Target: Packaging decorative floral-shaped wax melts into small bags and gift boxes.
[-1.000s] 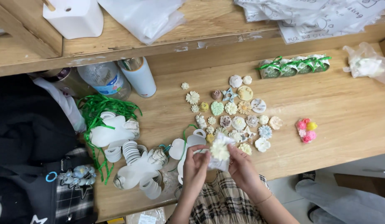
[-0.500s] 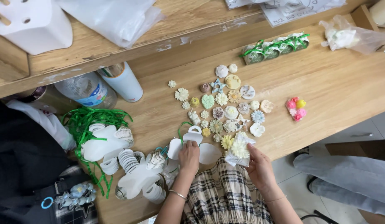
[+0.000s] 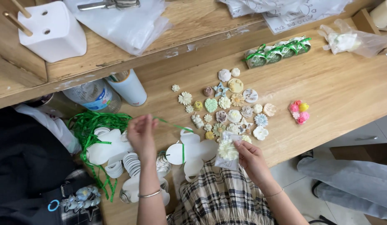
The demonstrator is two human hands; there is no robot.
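My left hand (image 3: 140, 132) had lifted off the bench (image 3: 339, 91), pinching a green ribbon (image 3: 177, 127), while my right hand (image 3: 248, 155) still gripped the bagged flower (image 3: 227, 152).

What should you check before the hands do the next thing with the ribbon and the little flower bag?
1. Green ribbon gripped: ok, the left hand pinches it and lifts it above the table.
2. Little clear bag gripped: ok, the right hand holds it with a pale flower inside.
3. Bag mouth shut: cannot tell, the fingers hide it.
4. Ribbon free of tangles: cannot tell, it runs down over the white flat-folded box.
5. Loose flower pieces safe: ok, they lie well in from the edge of the wooden table.
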